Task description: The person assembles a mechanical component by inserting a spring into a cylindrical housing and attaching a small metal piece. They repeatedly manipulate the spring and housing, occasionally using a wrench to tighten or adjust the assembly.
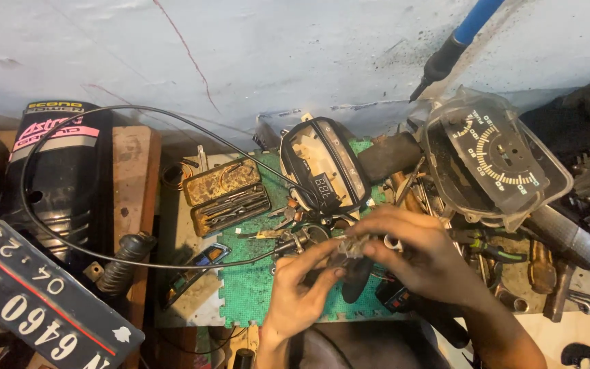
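Note:
Over the green foam mat (254, 287) my left hand (300, 290) and my right hand (418, 253) meet, both pinching one small metal part (352, 247) between thumb and fingertips. The part is tiny and blurred, so its shape is unclear. Just beyond my fingers stands a black instrument housing with a small digital display (326, 174). A thin black cable (104, 205) loops from the left of the bench to a spot beside my left fingers.
A speedometer cluster with a clear cover (496, 160) lies at the right among pliers and loose tools. An open rusty tin of small tools (227, 198) sits left of the mat. A black cover (63, 178) and number plate (35, 301) fill the left. A blue-handled soldering iron (455, 44) hangs above.

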